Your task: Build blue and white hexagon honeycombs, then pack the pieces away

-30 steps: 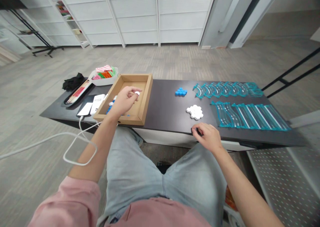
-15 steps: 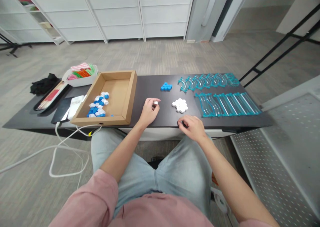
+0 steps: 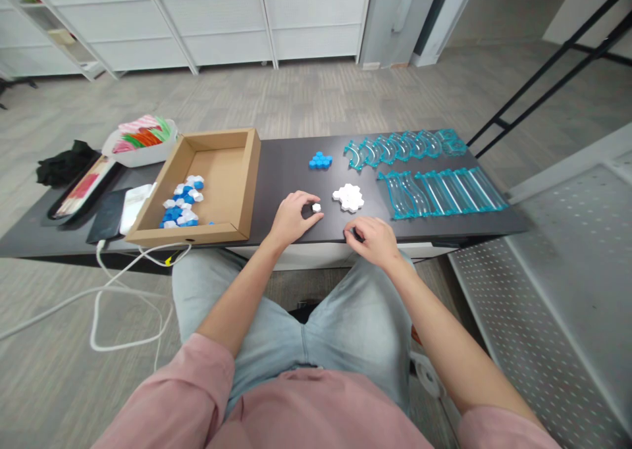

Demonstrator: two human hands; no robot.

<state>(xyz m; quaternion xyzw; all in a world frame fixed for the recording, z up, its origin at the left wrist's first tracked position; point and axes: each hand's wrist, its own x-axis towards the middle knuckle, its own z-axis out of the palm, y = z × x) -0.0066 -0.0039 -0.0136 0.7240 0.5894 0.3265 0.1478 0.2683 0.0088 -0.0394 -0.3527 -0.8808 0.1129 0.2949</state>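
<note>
One piece (image 3: 316,208) | white | small | hexagonal | between parted left fingers (image 3: 306,197)

Centre of the frame: single piece (image 3: 316,208), white; hexagonal cluster (image 3: 348,198), white; second cluster (image 3: 320,160), bright blue; tabletop (image 3: 284,166), dark grey. Right of centre: tubes (image 3: 447,192), clear with teal edging. Left of centre: box (image 3: 222,179), plain brown; loose pieces (image 3: 185,199), mixed white and blue. Upper left: bundle (image 3: 143,137), pink, orange and green. Lower right: panel (image 3: 508,311), grey, patterned with pale dots. Bottom: shirt (image 3: 316,409), dusty pink; jeans (image 3: 276,343), faded pale blue.
</note>
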